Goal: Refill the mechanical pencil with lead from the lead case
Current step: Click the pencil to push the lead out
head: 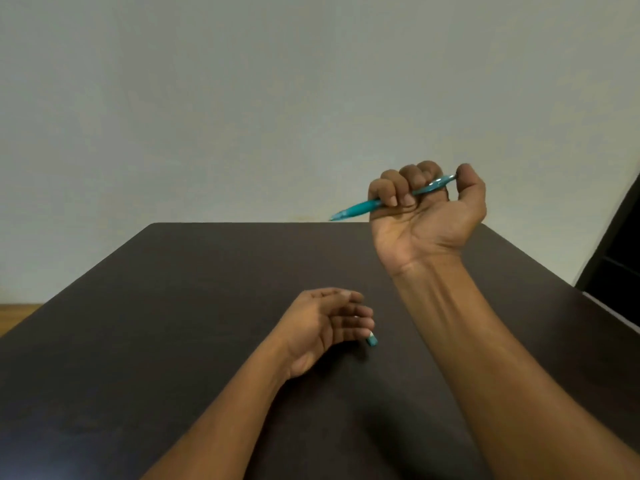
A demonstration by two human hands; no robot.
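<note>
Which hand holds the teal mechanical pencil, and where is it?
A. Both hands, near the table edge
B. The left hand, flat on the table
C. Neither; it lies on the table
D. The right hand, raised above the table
D: the right hand is raised above the dark table, fingers curled around the teal mechanical pencil, while the left hand stays low by the tabletop.

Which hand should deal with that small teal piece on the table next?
Left. The left hand rests on the table with its fingertips at the small teal piece; the right hand is raised, gripping the pencil.
</note>
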